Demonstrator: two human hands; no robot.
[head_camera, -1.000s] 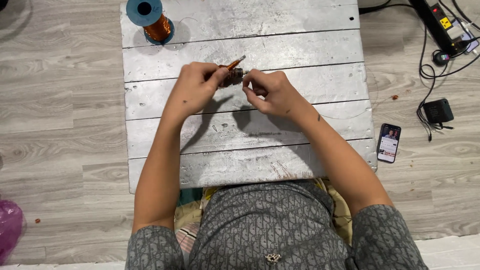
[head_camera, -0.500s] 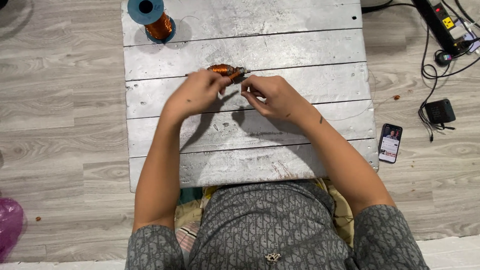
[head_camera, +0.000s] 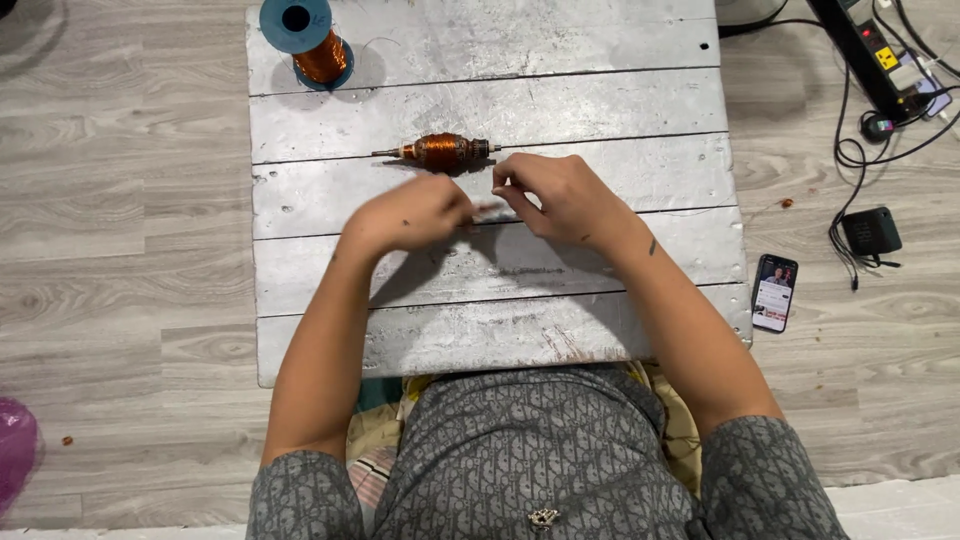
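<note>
At the far left corner of your silver-painted plank board (head_camera: 600, 100) stands a blue spool of copper wire (head_camera: 305, 35), upright on its flange. To your right, on the grey wood-grain floor (head_camera: 120, 200), lie a smartphone (head_camera: 774, 292) with its screen lit, a small black adapter (head_camera: 871, 231) with its coiled lead, and, farther off, a black power strip (head_camera: 868, 50). A pink plastic object (head_camera: 15, 450) shows at the lower left edge.

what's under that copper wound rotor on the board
Only the grey plank board lies under the rotor, with its shadow. Both hands are off it. The contact patch itself is hidden.
</note>
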